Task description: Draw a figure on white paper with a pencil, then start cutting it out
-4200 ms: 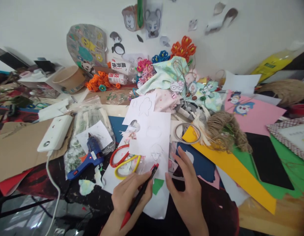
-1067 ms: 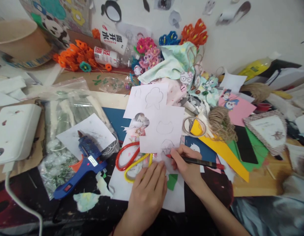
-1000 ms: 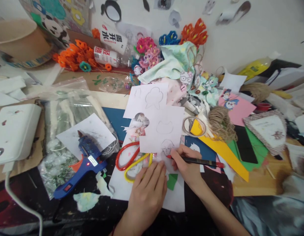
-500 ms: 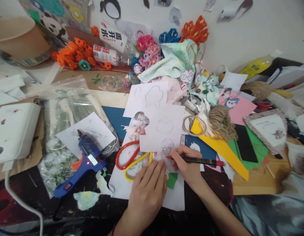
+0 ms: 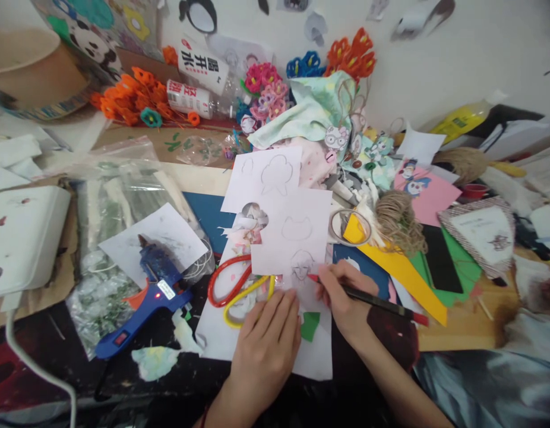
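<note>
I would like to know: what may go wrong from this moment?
First, the blue plastic glue gun shows a lit red light; if hot, its dark nozzle might mark the white paper sheet beneath. Second, the slim black and red pen in the right hand has its red tip beside the grey drawn face; a slip might spoil it.

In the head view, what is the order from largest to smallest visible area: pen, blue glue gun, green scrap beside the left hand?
1. Blue glue gun
2. Pen, partly covered by the right hand
3. Green scrap
</note>
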`<state>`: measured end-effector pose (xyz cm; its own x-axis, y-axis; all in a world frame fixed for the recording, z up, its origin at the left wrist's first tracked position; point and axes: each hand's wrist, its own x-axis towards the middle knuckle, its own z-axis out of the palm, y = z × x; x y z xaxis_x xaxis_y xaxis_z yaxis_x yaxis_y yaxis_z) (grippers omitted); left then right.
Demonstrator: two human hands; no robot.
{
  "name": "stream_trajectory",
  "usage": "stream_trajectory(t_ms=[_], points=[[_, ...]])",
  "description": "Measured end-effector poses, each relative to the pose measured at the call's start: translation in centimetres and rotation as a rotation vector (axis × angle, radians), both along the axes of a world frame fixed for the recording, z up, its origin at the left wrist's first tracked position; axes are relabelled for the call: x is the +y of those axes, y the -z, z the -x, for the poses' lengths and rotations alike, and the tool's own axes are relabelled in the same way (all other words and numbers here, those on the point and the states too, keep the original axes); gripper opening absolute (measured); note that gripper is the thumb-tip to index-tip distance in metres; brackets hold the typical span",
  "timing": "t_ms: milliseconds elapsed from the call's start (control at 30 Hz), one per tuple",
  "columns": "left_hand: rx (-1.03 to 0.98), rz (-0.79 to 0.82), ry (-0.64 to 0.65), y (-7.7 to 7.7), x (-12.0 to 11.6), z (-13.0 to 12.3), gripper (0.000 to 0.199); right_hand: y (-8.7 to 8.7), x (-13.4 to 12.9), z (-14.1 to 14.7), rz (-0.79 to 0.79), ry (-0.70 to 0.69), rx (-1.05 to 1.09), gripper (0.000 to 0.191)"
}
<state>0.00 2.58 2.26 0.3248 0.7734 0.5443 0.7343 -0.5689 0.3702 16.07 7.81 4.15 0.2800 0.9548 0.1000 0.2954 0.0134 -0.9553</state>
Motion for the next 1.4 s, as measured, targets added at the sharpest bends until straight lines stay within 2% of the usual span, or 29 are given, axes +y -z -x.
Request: stream_trajectory(t_ms=[100,167,267,367,467,633,1400], points=[[-0.001,-0.012,0.002,0.1,0.1,0.0,0.026,-0.7,-0.2,0.0,-0.146,0.232,0.07,0.031],[-0.004,-0.014,0.002,0.2,0.1,0.1,0.026,-0.8,-0.7,0.1,-0.114,0.288,0.06,0.022],[-0.011,-0.017,0.001,0.3,0.1,0.1,0.026,-0.5,-1.8,0.9,0.065,0.176,0.037,0.015],[-0.014,-0.017,0.007,0.3,0.0,0.2,0.026,0.1,-2.5,1.9,0.146,0.151,0.032,0.024],[-0.016,-0.011,0.012,0.1,0.0,0.2,0.025,0.6,-2.7,2.3,0.145,0.185,-0.013,0.034],[-0.015,-0.006,0.01,-0.1,0.1,0.2,0.026,1.0,-2.7,2.0,0.172,0.133,0.007,0.038],[-0.011,-0.003,0.005,-0.1,0.2,0.3,0.025,0.6,-2.6,2.2,0.218,0.134,-0.067,0.04]])
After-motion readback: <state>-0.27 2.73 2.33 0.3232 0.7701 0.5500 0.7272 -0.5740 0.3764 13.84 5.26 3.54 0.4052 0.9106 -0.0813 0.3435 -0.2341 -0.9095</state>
